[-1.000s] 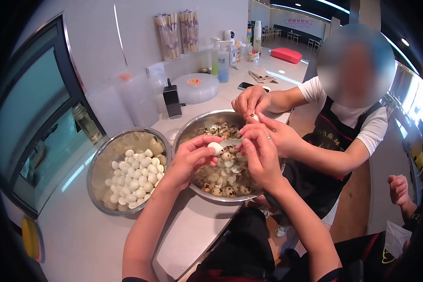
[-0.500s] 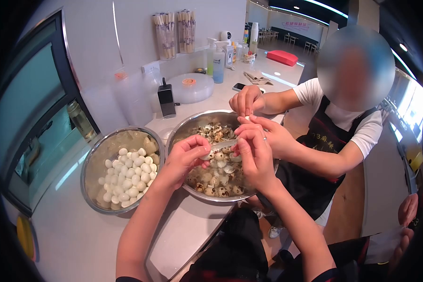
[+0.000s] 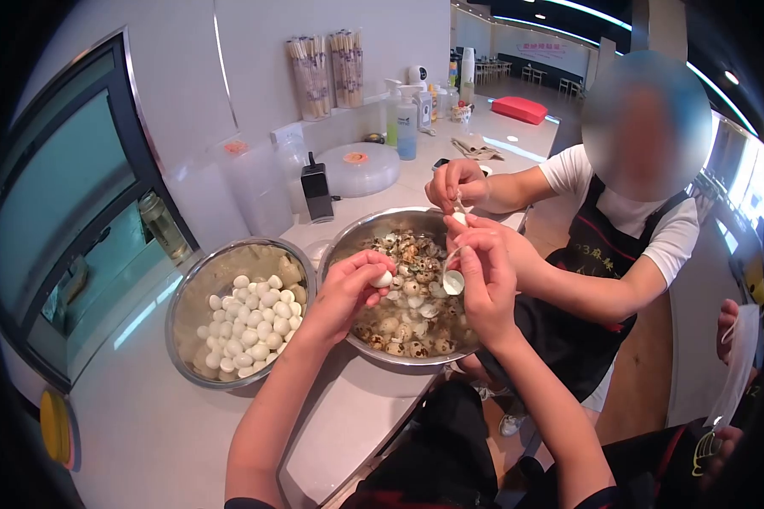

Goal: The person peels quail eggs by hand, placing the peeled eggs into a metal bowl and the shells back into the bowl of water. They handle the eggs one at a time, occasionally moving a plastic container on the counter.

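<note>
Above a wide steel bowl [image 3: 396, 359] of speckled quail eggs and broken shells in liquid, my left hand [image 3: 352, 288] pinches a peeled white quail egg [image 3: 383, 279]. Just to the right, my right hand [image 3: 489, 284] holds a strip of eggshell [image 3: 453, 282], its pale inner side showing, apart from the egg. Left of my left forearm stands a second steel bowl [image 3: 181, 339] heaped with peeled quail eggs [image 3: 248, 327].
Across the bowl, a co-worker's hands [image 3: 457, 185] work on another white egg [image 3: 459, 218]. Behind the bowls are a black box-shaped device [image 3: 317, 193], a round clear plastic container [image 3: 361, 170] and spray bottles [image 3: 407, 127]. At the right edge, another person's hand is near a white strip [image 3: 736, 365].
My right hand has drawn the shell strip away to the right from the egg, which is now bare in my left hand. The view has shifted slightly.
</note>
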Available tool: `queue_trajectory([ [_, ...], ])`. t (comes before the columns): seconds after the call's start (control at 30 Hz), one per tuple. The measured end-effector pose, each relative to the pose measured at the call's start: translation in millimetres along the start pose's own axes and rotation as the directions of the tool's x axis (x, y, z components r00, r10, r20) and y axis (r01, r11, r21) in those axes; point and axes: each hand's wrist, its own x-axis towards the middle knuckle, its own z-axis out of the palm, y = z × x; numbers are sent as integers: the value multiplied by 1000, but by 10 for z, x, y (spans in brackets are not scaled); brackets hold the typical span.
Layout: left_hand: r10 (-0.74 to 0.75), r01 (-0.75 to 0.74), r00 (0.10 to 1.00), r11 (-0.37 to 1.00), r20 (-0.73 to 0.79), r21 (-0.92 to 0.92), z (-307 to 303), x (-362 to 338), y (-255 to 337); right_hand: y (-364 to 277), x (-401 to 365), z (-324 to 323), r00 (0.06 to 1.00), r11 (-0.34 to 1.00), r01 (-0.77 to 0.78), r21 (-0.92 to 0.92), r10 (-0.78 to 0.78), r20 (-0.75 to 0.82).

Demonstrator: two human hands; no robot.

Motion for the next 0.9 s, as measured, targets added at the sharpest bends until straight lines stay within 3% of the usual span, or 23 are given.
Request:
queue_trajectory([
  [0.07,-1,20,997,967,-73,255,27,10,-25,1,-17,-6,994,970,-28,-243,53,96],
  [0.13,59,-103,995,657,85,747,33,29,-94,-91,5,43,991,968,-60,-242,87,103],
  [0.17,-15,-128,986,578,167,806,84,39,-129,-68,-5,46,978,953,16,-301,48,203],
  [0.2,14,-229,970,375,241,899,152,27,-192,-48,-12,50,952,931,96,-352,17,307],
  [0.27,-127,-238,950,294,285,926,90,179,-426,-33,-37,63,948,931,95,-352,24,318],
  [0.3,-122,-240,951,296,285,925,115,227,-410,-11,-37,64,944,916,98,-389,37,327],
  [0.37,-393,-117,907,106,150,987,142,353,-298,71,-52,61,936,879,67,-471,108,334],
  [0.4,-386,-118,911,99,148,988,141,404,-288,124,-82,56,938,881,75,-467,97,334],
  [0.47,-517,-133,854,-336,-64,932,151,513,-247,215,-110,44,904,778,7,-628,263,337],
  [0.5,-545,-214,833,-470,-91,856,193,467,-180,227,-111,40,843,692,-50,-720,416,341],
  [0.53,-538,-216,838,-475,-88,853,110,533,-237,178,-89,41,757,603,-70,-795,551,351],
  [0.6,-601,-241,797,-400,-55,884,-70,666,-356,280,-123,58,701,529,-23,-848,613,364],
  [0.63,-590,-156,801,-373,-103,915,-88,657,-318,309,-130,43,706,529,-23,-848,610,361],
  [0.67,-589,-157,802,-374,-103,914,-95,673,-270,327,-138,27,636,513,30,-858,653,412],
  [0.7,-629,-135,766,-361,-134,923,-95,678,-212,327,-145,22,557,499,85,-862,693,457],
  [0.73,-666,-111,728,-349,-163,931,-110,666,-181,340,-141,26,558,499,88,-862,692,458],
  [0.77,-634,25,756,-222,-164,975,-153,632,-169,357,-126,36,514,505,85,-859,716,472],
  [0.8,-631,26,758,-220,-163,975,-185,615,-189,357,-108,43,469,510,82,-856,738,485],
  [0.87,-687,-128,720,-275,-102,953,-249,596,-267,329,-89,45,463,525,56,-849,740,488],
  [0.9,-682,-124,724,-275,-102,953,-183,537,-229,324,-87,52,497,500,39,-865,741,451],
])
